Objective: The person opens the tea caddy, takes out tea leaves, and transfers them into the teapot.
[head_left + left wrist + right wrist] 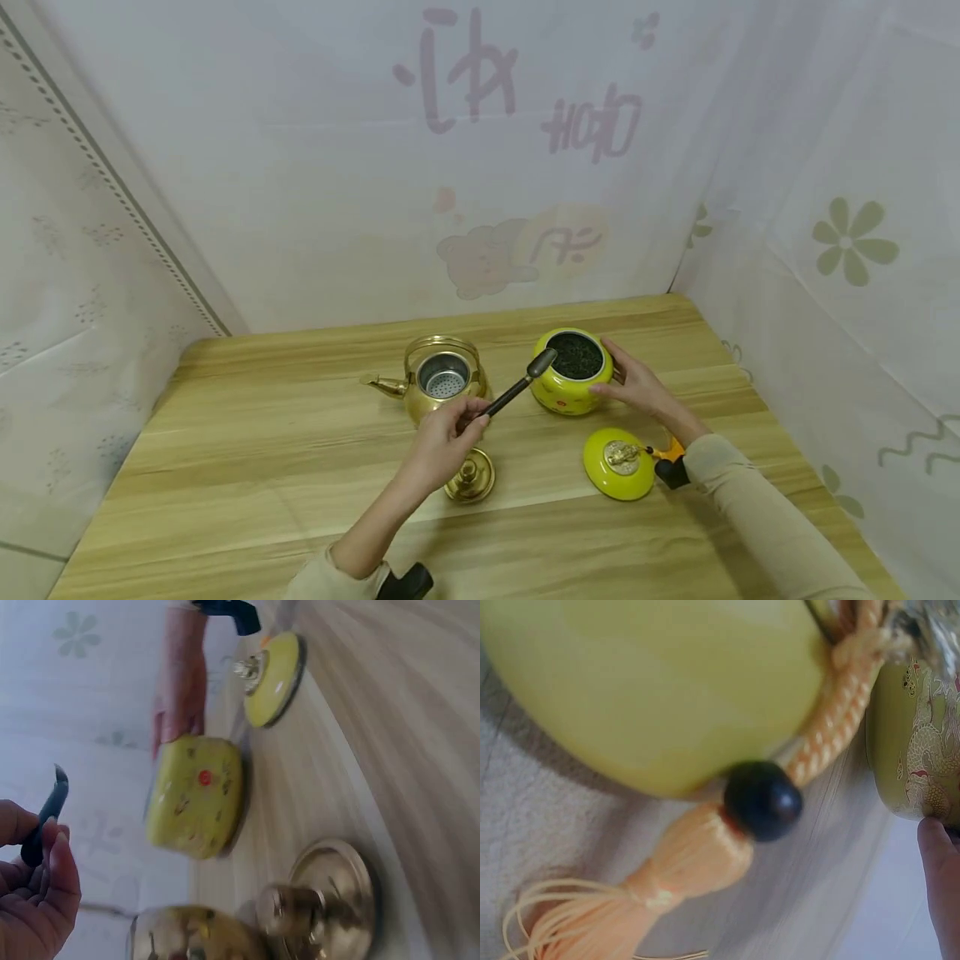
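Observation:
In the head view my left hand (442, 446) pinches the dark handle of a tea scoop (510, 397). The scoop's bowl overlaps the left rim of a yellow tea jar (566, 400), which holds dark loose tea leaves (576, 357). My right hand (641, 387) grips this jar from the right, thumb at the front and fingers behind. Left of the jar stands a brass teapot (414, 408), uncovered, with a perforated strainer (444, 382) inside. The left wrist view shows the scoop (51, 810) between thumb and fingers, beside the jar (199, 795).
The brass teapot lid (470, 479) lies in front of the teapot, partly under my left hand in view. A yellow jar lid (603, 479) with a gold knob and orange tassel (697, 847) lies before the jar. Printed curtains (337, 208) border the wooden table (262, 433).

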### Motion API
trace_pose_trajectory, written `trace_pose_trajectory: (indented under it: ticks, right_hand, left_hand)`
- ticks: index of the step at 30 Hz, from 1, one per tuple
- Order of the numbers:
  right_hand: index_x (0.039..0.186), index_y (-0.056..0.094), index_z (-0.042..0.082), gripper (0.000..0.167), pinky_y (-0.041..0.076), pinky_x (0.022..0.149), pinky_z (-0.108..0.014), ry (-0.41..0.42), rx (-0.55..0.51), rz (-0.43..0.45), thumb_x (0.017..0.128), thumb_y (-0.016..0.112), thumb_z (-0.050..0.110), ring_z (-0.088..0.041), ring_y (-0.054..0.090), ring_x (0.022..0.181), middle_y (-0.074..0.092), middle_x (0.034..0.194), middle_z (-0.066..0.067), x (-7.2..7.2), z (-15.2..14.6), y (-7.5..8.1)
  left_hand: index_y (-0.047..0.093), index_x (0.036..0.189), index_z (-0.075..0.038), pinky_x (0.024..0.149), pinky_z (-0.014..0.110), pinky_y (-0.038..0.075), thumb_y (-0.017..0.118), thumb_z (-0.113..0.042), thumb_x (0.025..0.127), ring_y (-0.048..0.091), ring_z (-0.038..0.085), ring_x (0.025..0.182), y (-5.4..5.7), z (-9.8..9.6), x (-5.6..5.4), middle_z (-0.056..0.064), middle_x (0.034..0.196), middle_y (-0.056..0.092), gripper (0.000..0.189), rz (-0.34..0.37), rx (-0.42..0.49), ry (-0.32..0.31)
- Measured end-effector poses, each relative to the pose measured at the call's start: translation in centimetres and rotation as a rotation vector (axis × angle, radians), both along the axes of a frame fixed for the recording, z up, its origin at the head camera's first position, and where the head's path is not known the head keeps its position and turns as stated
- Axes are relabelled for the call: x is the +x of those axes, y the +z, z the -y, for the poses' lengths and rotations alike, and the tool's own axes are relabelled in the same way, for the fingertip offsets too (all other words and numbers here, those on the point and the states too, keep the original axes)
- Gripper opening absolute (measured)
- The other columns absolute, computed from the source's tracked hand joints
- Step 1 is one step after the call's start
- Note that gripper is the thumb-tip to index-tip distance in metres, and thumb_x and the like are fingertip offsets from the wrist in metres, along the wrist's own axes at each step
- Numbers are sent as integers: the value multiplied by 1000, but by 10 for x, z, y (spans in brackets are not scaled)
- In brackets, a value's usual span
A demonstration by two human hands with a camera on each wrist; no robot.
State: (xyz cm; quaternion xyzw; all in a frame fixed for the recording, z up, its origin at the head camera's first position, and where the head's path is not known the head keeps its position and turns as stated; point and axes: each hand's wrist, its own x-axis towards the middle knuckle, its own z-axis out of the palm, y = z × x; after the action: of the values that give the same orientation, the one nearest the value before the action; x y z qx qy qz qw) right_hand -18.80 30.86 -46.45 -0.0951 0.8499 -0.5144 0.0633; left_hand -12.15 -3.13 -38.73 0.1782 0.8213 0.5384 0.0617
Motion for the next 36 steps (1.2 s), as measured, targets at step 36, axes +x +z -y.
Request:
trace_pose_trajectory:
  ticks: [36]
  right_hand:
    - [149,10,-4,92,24,111,-51,6,-6,-25,84,72,15,-42,16,140,8,154,-26,1,0,-1]
  left_hand:
    - [70,91,-2,50,16,44,65,-12,88,54,7,59,-20,-86,-66,6,74,68,12,-257,-7,154]
